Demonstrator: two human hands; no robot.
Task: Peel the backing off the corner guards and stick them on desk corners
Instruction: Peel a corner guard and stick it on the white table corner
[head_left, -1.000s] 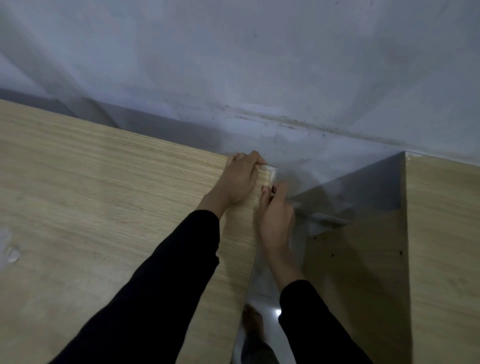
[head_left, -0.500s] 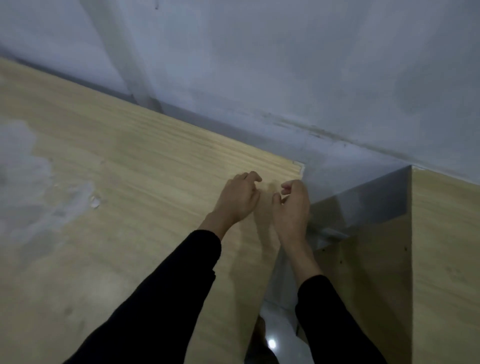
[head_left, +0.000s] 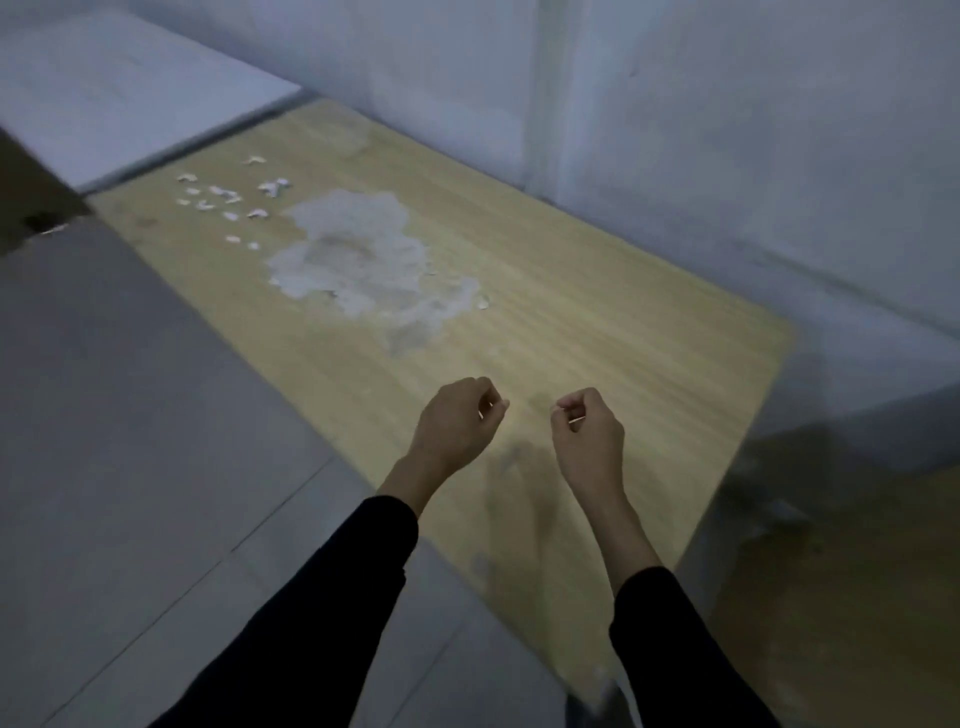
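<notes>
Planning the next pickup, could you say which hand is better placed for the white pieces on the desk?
Probably the left hand: the white pieces lie at the far left end of the desk, nearer it than the right hand.

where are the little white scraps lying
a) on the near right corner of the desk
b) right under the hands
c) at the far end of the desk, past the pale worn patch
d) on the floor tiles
c: the white scraps lie on the desk at its far end, beyond the pale worn patch, well away from the left hand and right hand.
</notes>
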